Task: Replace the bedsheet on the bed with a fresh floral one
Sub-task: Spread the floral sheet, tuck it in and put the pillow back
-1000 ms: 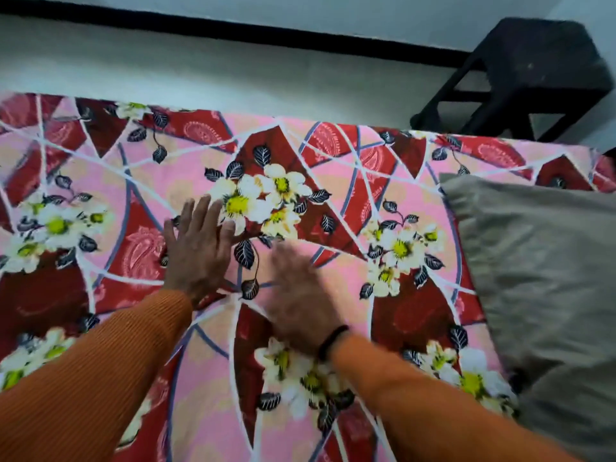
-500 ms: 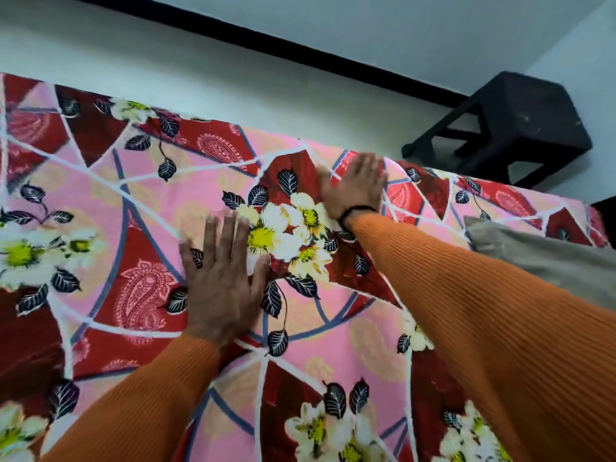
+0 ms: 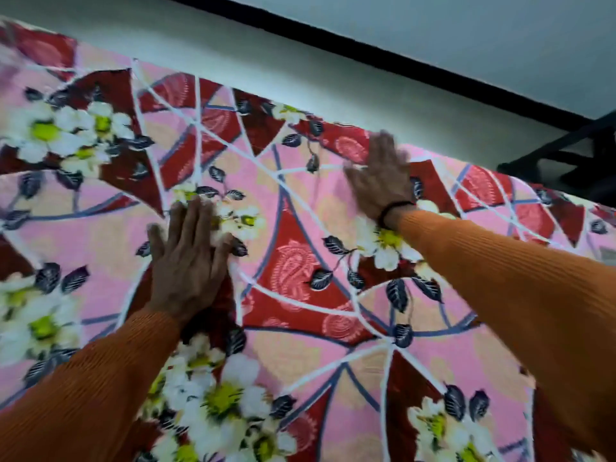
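A pink and red floral bedsheet (image 3: 300,288) with white flowers and dark leaves lies spread flat over the bed and fills most of the view. My left hand (image 3: 190,261) presses palm-down on it with straight fingers, near the middle. My right hand (image 3: 380,175) lies flat on the sheet farther away, close to the bed's far edge, fingers spread and blurred by motion. Both arms wear orange ribbed sleeves; a dark band circles my right wrist.
Beyond the bed's far edge is a pale floor (image 3: 300,68) and a light wall with a black skirting strip (image 3: 400,61). A black stool (image 3: 573,161) stands at the far right, beside the bed.
My right hand has slid outward to the far edge of the sheet, and my left hand has moved forward along it. The view has shifted left, and the grey pillow has left the frame.
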`<act>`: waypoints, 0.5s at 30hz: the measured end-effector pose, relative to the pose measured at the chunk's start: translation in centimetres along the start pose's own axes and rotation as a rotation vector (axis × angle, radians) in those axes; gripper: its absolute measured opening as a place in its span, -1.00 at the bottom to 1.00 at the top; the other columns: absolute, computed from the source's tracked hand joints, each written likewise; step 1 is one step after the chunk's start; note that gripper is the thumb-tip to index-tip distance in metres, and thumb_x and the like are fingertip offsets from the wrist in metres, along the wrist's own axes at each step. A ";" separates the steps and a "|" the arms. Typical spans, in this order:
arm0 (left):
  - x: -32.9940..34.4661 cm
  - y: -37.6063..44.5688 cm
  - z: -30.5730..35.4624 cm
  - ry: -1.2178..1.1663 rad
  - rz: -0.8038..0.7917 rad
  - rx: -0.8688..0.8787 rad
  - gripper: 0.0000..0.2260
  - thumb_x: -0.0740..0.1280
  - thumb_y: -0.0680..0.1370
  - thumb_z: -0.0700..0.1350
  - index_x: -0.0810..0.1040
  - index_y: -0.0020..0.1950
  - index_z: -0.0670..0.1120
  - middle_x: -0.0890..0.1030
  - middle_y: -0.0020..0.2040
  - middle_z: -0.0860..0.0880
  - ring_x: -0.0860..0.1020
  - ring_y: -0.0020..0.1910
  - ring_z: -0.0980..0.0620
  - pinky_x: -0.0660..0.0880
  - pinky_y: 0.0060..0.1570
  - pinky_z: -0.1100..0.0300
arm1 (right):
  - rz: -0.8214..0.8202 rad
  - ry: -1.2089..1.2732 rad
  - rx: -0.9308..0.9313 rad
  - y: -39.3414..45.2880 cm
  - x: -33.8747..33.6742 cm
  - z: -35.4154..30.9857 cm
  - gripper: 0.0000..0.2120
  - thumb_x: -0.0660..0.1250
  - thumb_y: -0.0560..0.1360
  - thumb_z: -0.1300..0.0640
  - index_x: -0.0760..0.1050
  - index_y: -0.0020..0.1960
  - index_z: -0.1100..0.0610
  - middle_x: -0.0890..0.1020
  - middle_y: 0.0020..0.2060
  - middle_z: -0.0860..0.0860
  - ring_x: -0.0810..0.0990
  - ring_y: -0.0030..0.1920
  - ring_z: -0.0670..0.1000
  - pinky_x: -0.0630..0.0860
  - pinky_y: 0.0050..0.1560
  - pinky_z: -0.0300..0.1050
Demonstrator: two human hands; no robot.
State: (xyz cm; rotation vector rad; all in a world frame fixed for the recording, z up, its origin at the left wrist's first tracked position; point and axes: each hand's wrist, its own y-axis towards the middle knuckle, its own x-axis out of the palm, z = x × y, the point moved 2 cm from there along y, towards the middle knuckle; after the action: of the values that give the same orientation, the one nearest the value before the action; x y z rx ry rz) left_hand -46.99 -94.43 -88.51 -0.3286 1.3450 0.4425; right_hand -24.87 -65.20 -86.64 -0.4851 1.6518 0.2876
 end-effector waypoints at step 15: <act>-2.0 1.8 -13.0 -0.091 0.056 -0.229 -0.37 -0.06 0.68 0.22 0.04 0.67 -0.08 0.04 0.68 -0.09 -0.02 0.66 -0.11 -0.09 0.55 -0.32 | -0.124 -0.091 -0.311 -2.1 4.2 -28.8 -0.09 -0.18 0.58 -0.43 -0.13 0.65 0.21 -0.10 0.65 0.15 -0.16 0.65 0.14 -0.15 0.60 0.24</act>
State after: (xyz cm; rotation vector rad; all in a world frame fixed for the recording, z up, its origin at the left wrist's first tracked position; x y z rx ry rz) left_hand -59.29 -99.27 -89.06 -0.4557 1.2185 0.6532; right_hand -49.47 -80.81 -86.54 -0.7938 1.4877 0.4707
